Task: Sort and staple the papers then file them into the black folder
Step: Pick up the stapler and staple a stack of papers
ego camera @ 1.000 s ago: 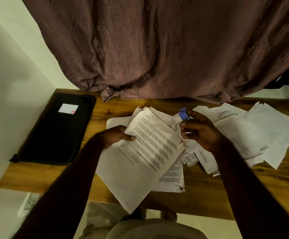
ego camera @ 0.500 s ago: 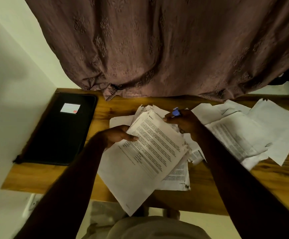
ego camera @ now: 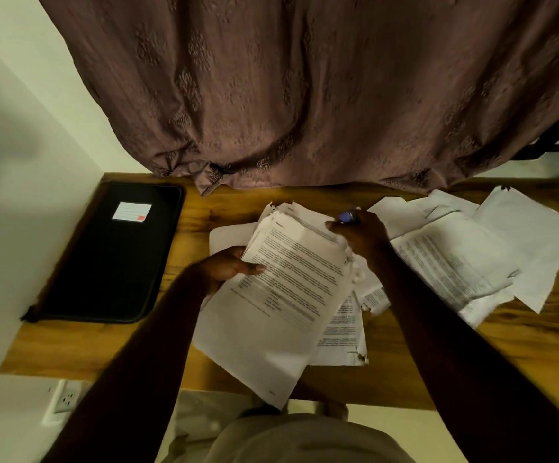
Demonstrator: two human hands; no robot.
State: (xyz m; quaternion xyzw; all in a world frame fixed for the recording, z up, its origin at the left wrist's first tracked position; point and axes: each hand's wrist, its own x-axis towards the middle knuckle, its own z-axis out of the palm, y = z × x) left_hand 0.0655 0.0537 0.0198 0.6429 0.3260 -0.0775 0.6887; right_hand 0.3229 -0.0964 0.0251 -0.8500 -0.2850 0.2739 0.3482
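My left hand [ego camera: 229, 267] grips the left edge of a thick stack of printed papers [ego camera: 291, 282], thumb on top, held tilted over the wooden desk [ego camera: 81, 342]. My right hand [ego camera: 361, 233] holds a small blue stapler [ego camera: 348, 216] at the stack's upper right corner. The black folder [ego camera: 104, 262] lies closed and flat at the desk's left end, a white label [ego camera: 131, 211] on its cover. More printed sheets [ego camera: 341, 332] lie under the held stack.
Loose white sheets [ego camera: 465, 259] spread across the right side of the desk. A brown curtain [ego camera: 304, 95] hangs over the desk's back edge. A white wall [ego camera: 10, 195] borders the left. A wall socket [ego camera: 66, 397] sits below the desk's front left.
My right hand has carried the blue stapler leftward, from over the loose sheets to the upper right corner of the held stack. The left hand keeps its grip on the stack.
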